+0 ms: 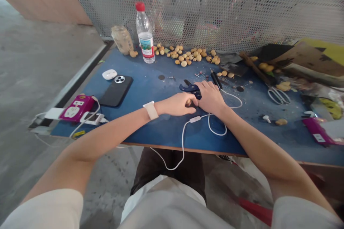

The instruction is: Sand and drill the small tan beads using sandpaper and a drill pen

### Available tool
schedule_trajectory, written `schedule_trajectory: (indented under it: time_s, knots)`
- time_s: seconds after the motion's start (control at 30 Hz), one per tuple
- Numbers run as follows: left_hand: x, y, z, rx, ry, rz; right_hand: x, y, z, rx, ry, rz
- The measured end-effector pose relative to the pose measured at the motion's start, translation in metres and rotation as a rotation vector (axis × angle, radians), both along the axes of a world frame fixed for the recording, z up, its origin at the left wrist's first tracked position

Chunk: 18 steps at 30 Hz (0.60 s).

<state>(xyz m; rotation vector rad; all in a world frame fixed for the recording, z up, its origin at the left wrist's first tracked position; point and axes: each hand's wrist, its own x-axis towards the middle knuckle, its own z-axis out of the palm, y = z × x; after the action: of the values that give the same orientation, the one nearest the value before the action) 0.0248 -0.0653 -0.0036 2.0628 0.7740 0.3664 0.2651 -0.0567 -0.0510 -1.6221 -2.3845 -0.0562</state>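
Observation:
My left hand (176,103) is curled closed, and a small brown piece shows between its fingers. My right hand (211,97) lies just beyond it, gripping a dark blue handled tool (191,90), possibly pliers or a cutter, whose metal end is partly hidden. A white wristband (151,110) circles my left wrist. A white cable (195,119) loops under my right wrist. Several small tan nuts (185,55) lie scattered across the far side of the blue table (163,133).
A water bottle (144,32), black phone (116,91), and magenta power strip (76,108) stand left of my hands. Scissors (278,95), a wooden handle (254,68), and cardboard (309,57) lie right. A perforated metal screen (215,10) rises behind the table.

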Motion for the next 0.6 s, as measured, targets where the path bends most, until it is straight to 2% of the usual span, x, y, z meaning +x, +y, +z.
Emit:
schedule_trajectory:
  time_s: [0.13,0.23,0.3,0.4,0.47,0.6]
  knots:
    - [-0.026,0.024,0.008,0.165,-0.126,0.096,0.001,0.0,-0.001,0.029,0.052,-0.001]
    - [-0.041,0.04,-0.006,0.274,-0.238,0.111,0.003,0.001,-0.001,0.067,0.099,-0.047]
    - [-0.043,0.046,-0.022,0.258,-0.316,0.128,0.006,0.004,0.0,0.094,0.146,-0.071]
    - [-0.038,0.046,-0.043,0.183,-0.477,0.238,0.013,0.008,0.0,0.138,0.235,-0.053]
    - [-0.033,0.043,-0.049,0.151,-0.561,0.299,0.017,0.01,0.0,0.17,0.281,-0.024]
    - [-0.026,0.04,-0.052,0.123,-0.646,0.384,0.019,0.008,-0.002,0.188,0.304,0.055]
